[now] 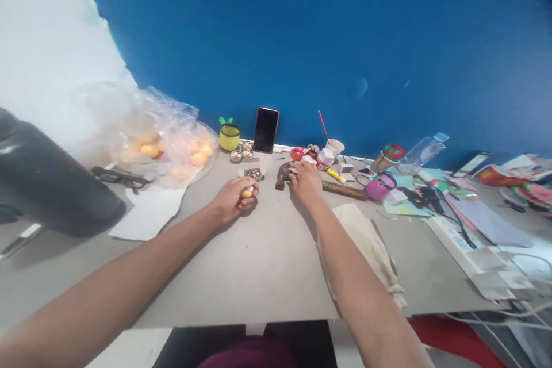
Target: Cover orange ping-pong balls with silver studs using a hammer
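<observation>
My left hand is closed around a small orange ball with shiny metallic spots on it. Just beyond it lies a small open box of shiny metal pieces, too small to name surely. My right hand is over the neck of a claw hammer, fingers curled down beside its dark head; the fingertips are partly hidden. The hammer lies on the table, its wooden handle pointing right. Several metal-studded balls sit behind the small box.
Plastic bags of orange balls and a large dark bottle stand left. A phone leans on the blue wall. A cream cloth lies by my right forearm; a power strip with cables and clutter fills the right side.
</observation>
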Demonstrator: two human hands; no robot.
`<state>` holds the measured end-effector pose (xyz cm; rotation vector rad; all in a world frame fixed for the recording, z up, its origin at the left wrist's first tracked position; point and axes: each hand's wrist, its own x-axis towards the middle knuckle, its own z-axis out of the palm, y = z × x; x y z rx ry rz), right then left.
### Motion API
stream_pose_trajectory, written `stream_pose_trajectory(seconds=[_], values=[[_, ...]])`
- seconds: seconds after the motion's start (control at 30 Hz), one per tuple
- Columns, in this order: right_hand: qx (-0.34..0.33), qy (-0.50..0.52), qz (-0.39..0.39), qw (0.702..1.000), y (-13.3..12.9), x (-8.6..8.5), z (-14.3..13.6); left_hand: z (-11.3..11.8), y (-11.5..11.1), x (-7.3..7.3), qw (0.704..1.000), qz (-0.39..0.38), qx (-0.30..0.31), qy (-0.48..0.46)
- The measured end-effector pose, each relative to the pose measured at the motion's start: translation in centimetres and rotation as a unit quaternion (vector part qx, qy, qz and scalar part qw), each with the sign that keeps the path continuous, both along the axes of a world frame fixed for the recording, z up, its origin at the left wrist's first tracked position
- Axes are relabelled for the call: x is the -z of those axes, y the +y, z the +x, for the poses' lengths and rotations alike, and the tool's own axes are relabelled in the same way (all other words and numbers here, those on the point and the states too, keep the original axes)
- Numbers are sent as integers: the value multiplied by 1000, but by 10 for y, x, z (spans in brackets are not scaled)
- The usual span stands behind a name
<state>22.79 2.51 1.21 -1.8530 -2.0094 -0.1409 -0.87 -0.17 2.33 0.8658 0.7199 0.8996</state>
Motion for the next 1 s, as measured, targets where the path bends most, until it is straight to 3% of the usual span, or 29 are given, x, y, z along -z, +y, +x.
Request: stream_pose_trajectory(seconds=[0.17, 0.33, 0.57, 0.8, 1.0], values=[[-59, 39, 13, 997, 6, 11, 0, -2, 0, -3, 991, -83, 27, -98], [-67, 58, 67, 994, 8, 14, 1, -4, 4, 1, 984, -97, 30, -149], [-131, 78, 106, 983, 6, 14, -7, -3, 5, 8, 991, -66, 41, -110], [-147, 80, 97, 981, 6, 16, -8, -1, 7, 10, 992, -55, 1, -113], [-145, 83, 82, 983, 8, 19, -8, 4, 3, 16, 999, 23, 22, -1]])
